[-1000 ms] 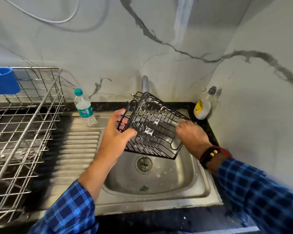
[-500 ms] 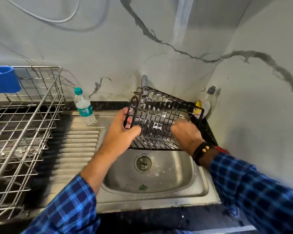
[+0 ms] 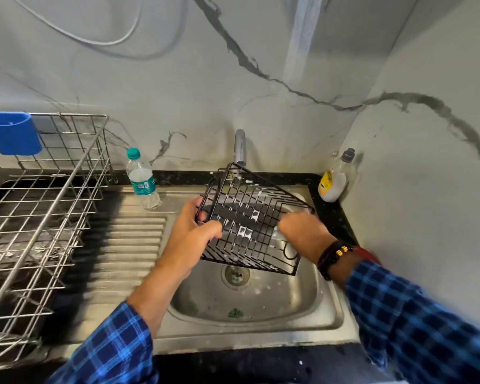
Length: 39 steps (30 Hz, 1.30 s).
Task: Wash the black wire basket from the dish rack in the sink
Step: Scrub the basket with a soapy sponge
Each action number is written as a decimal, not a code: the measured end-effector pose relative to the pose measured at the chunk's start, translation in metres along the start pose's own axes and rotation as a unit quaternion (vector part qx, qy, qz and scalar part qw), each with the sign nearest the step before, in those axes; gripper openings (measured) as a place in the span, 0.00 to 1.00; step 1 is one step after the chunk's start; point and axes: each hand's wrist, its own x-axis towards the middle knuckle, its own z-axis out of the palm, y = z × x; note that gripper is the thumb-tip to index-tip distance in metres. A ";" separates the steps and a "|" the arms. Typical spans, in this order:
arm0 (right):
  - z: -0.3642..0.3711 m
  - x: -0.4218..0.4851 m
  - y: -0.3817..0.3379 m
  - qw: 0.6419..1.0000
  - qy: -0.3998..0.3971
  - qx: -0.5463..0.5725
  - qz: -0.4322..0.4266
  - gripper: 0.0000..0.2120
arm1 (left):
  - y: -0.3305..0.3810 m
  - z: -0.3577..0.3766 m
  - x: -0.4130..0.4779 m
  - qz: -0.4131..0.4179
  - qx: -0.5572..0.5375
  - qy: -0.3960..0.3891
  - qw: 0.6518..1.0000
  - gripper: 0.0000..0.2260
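Hold black wire basket [image 3: 250, 225] tilted over steel sink [image 3: 261, 306], just under tap [image 3: 240, 145], w/ left hand [image 3: 194, 231] clamped round its L edge wires. Work right hand [image 3: 302, 234], fingers curled (blurred, can't tell on what), along R side. Rotate to reach soapy-looking corners.

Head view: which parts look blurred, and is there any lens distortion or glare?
Head view: the right hand is smeared by motion at the fingers, so its grip is unclear. Head view: the left hand and black wire basket look sharper. Head view: the wide lens bows the dish rack, and a pale light streak runs down the wall.
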 end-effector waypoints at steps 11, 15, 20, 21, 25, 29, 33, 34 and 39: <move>0.003 0.001 -0.010 0.762 0.126 0.536 0.341 0.05 | -0.014 0.016 -0.009 -0.088 -0.149 0.034 0.984 0.12; -0.005 0.019 -0.023 0.567 0.104 0.690 0.438 0.03 | -0.030 0.030 -0.015 -0.169 -0.154 0.016 0.973 0.14; -0.030 0.030 -0.042 0.372 0.139 0.808 0.435 0.07 | -0.039 0.047 -0.023 -0.213 -0.188 -0.007 0.959 0.06; -0.038 0.032 -0.048 0.378 0.145 0.814 0.417 0.10 | -0.038 0.046 -0.023 -0.218 -0.197 -0.017 0.956 0.06; -0.061 0.045 -0.077 0.510 0.129 0.775 0.351 0.06 | -0.036 0.040 -0.020 -0.224 -0.194 -0.044 0.954 0.08; -0.067 0.046 -0.106 0.555 0.122 0.753 0.332 0.07 | -0.037 0.040 -0.022 -0.214 -0.160 -0.075 0.961 0.10; -0.059 0.044 -0.106 0.523 0.065 0.812 0.250 0.06 | -0.044 0.032 -0.024 -0.220 -0.172 -0.085 0.956 0.21; -0.059 0.040 -0.102 0.532 0.060 0.814 0.228 0.08 | -0.045 0.031 -0.024 -0.217 -0.173 -0.086 0.957 0.21; -0.058 0.013 -0.088 0.774 -0.064 0.625 0.086 0.03 | -0.038 0.026 -0.027 -0.195 -0.227 -0.050 0.953 0.08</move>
